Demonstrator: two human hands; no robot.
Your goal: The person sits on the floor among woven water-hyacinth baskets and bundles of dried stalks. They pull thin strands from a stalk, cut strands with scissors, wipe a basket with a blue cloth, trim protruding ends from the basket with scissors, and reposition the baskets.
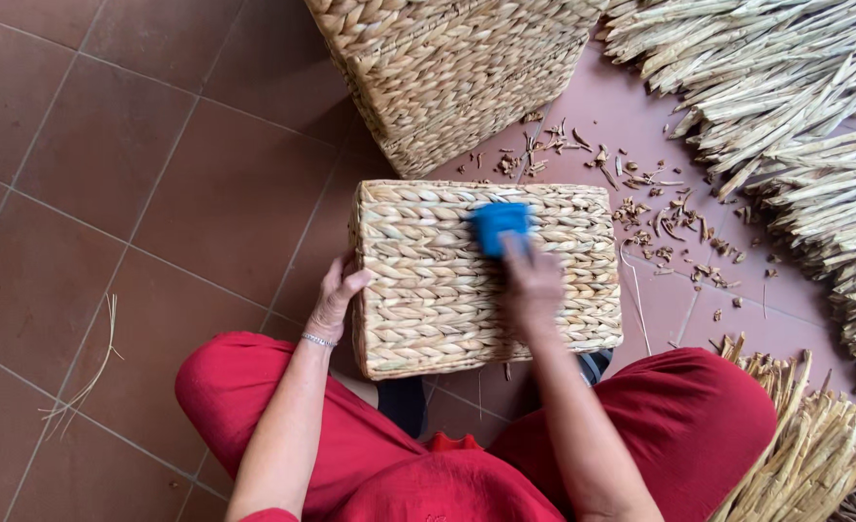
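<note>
Woven straw makes up two baskets: one (486, 275) lies at centre across the person's lap, a second (447, 72) stands at 12 o'clock. Left hand (336, 295) clasps the near basket's 9 o'clock edge. Right hand (532, 280) rests on top, grasping one blue tool (501, 224), blurred, perhaps a brush. Three reed bundles (786, 106) lie from 1 to 5 o'clock.

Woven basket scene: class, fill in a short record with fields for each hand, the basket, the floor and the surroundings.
Left hand: grips the woven basket at its left edge
Right hand: presses a blue tool, blurred, on the basket
Basket: rectangular, flat side up
Floor: reddish tiles, strewn trimmings
Nearby: second basket, dried stalk bundles
</note>
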